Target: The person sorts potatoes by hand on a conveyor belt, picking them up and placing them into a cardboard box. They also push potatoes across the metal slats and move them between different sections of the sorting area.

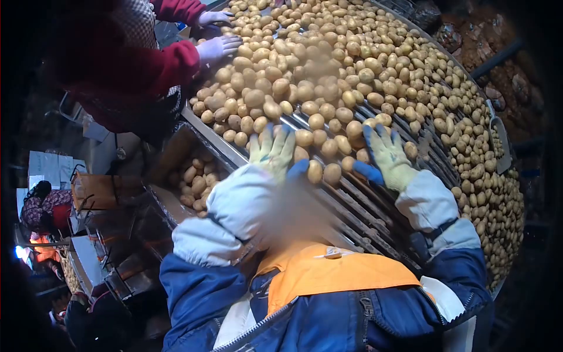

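Many potatoes point(316, 121) lie on a roller table point(352, 214) in front of me, with bare metal bars showing nearest my body. My left hand point(272, 149), in a pale yellow glove with blue fingertips, rests spread against the near edge of the potatoes. My right hand point(390, 158), gloved alike, is also spread, its fingers touching potatoes and its thumb pointing left. Several loose potatoes sit on the bars between both hands. Neither hand is closed around a potato.
At upper left a co-worker's gloved hand point(218, 50) rests at the potatoes' edge. Below the table's left rim, a bin holds more potatoes point(199, 179). A scoop point(500, 144) lies on the right side. Other people and boxes point(50, 167) are at far left.
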The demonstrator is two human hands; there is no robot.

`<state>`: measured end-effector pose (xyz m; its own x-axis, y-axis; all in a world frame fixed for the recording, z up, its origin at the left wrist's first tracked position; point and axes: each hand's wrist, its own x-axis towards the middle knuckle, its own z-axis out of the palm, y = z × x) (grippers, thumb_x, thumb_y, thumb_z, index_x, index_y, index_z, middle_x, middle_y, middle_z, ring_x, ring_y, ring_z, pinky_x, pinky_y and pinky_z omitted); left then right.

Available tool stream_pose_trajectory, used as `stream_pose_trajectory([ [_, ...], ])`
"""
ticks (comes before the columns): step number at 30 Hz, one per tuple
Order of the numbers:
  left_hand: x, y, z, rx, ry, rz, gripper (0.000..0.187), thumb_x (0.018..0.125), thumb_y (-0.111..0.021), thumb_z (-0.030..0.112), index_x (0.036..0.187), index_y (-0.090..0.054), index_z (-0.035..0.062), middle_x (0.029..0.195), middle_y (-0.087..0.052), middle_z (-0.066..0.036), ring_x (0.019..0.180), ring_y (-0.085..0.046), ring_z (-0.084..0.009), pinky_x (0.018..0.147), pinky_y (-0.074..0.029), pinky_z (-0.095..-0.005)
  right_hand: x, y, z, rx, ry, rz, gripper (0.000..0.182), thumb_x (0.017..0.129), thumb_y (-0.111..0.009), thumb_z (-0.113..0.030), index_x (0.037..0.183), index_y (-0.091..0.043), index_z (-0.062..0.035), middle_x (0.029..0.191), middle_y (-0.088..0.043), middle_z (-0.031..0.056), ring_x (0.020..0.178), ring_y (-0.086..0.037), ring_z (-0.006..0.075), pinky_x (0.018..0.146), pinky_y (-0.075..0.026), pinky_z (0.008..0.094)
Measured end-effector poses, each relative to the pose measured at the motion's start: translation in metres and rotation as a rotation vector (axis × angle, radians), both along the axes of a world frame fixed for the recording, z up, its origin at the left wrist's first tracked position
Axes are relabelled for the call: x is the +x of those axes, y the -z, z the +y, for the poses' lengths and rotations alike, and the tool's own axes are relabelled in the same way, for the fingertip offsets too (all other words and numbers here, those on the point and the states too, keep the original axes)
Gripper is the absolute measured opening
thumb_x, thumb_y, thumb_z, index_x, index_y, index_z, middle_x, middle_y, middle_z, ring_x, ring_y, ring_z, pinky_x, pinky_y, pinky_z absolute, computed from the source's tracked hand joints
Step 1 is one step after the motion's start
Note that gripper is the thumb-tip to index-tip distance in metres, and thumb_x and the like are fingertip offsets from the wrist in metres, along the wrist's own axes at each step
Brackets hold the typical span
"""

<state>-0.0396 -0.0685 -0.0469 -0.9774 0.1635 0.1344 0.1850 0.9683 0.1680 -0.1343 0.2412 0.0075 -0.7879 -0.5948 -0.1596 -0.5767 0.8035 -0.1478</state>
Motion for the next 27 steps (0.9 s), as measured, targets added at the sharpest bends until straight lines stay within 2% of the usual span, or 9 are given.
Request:
stream_pose_trajectory([
  [3,0.025,-0.001,0.014,0.061,-0.040,-0.017,0.072,0.095,-0.061,0.050,0.146,-0.049,0.0015,0.152,-0.045,-0.028,0.139,-0.041,-0.0525,0.113,-0.030,-0.0645,0.018,0.022,0.029,0.079,-0.142,0.178,0.088,0.094,-0.064,-0.057,0.156,-0.036,-0.0025,0.155,-0.041,0.0268,0.145,-0.033,0.0511,0.116,-0.027,0.0642],
  [5,0.037,-0.014,0.026,0.117,-0.078,-0.021,0.064,0.095,-0.064,0.043,0.141,-0.054,0.0006,0.144,-0.051,-0.028,0.134,-0.045,-0.0516,0.113,-0.033,-0.0604,0.035,0.011,0.019,0.090,0.045,0.107,0.077,0.093,-0.067,-0.052,0.148,-0.047,-0.0016,0.149,-0.046,0.0249,0.141,-0.038,0.0485,0.114,-0.030,0.0633],
  [8,0.047,-0.054,0.038,0.445,0.053,-0.326,0.056,0.096,-0.064,0.036,0.140,-0.055,0.0018,0.139,-0.055,-0.027,0.131,-0.048,-0.0493,0.111,-0.034,-0.0594,0.058,0.013,0.014,-0.084,-0.288,0.054,0.061,0.096,-0.061,-0.050,0.141,-0.058,-0.0095,0.153,-0.045,0.0208,0.139,-0.041,0.0452,0.112,-0.031,0.0629],
  [12,0.078,-0.050,0.045,0.405,0.129,-0.001,0.036,0.094,-0.067,0.020,0.126,-0.064,0.0033,0.131,-0.061,-0.022,0.123,-0.054,-0.0457,0.105,-0.040,-0.0560,0.050,0.002,-0.014,-0.385,-0.288,0.086,0.040,0.092,-0.072,-0.032,0.125,-0.068,-0.0098,0.129,-0.067,0.0158,0.118,-0.062,0.0369,0.101,-0.046,0.0516],
  [13,0.082,-0.046,0.047,0.468,0.121,0.131,0.030,0.091,-0.069,0.015,0.119,-0.067,0.0030,0.124,-0.065,-0.021,0.118,-0.058,-0.0453,0.101,-0.044,-0.0555,0.040,-0.011,-0.028,-0.430,-0.234,0.109,0.034,0.088,-0.076,-0.023,0.118,-0.069,-0.0085,0.115,-0.072,0.0132,0.103,-0.069,0.0353,0.091,-0.052,0.0453],
  [16,0.087,-0.049,0.049,0.581,0.156,0.050,0.029,0.091,-0.070,0.014,0.118,-0.068,0.0040,0.121,-0.067,-0.021,0.116,-0.060,-0.0459,0.100,-0.045,-0.0566,0.024,-0.033,-0.077,-0.376,-0.238,0.039,0.030,0.086,-0.073,-0.017,0.115,-0.067,-0.0114,0.113,-0.071,0.0153,0.104,-0.070,0.0363,0.081,-0.056,0.0478],
  [19,0.094,-0.044,0.055,0.559,0.142,0.049,0.030,0.091,-0.071,0.016,0.119,-0.069,0.0048,0.123,-0.068,-0.020,0.119,-0.061,-0.0451,0.103,-0.045,-0.0579,0.003,-0.007,-0.136,0.083,-0.447,-0.149,0.030,0.089,-0.068,-0.020,0.119,-0.068,-0.0161,0.120,-0.070,0.0175,0.109,-0.070,0.0353,0.085,-0.057,0.0455],
  [23,0.104,-0.022,0.059,0.467,0.158,0.100,0.032,0.092,-0.070,0.021,0.120,-0.069,0.0057,0.124,-0.068,-0.019,0.118,-0.061,-0.0463,0.107,-0.042,-0.0598,-0.021,0.004,-0.163,0.101,-0.330,-0.324,0.034,0.093,-0.065,-0.030,0.123,-0.070,-0.0161,0.120,-0.069,0.0194,0.119,-0.066,0.0361,0.100,-0.051,0.0443],
  [27,0.107,-0.023,0.064,0.423,0.212,0.050,0.035,0.093,-0.067,0.023,0.123,-0.068,0.0058,0.132,-0.063,-0.021,0.126,-0.055,-0.0480,0.111,-0.036,-0.0625,-0.026,-0.030,-0.152,0.118,-0.258,-0.337,0.043,0.094,-0.067,-0.042,0.132,-0.068,-0.0224,0.122,-0.070,0.0171,0.122,-0.065,0.0370,0.101,-0.051,0.0450],
])
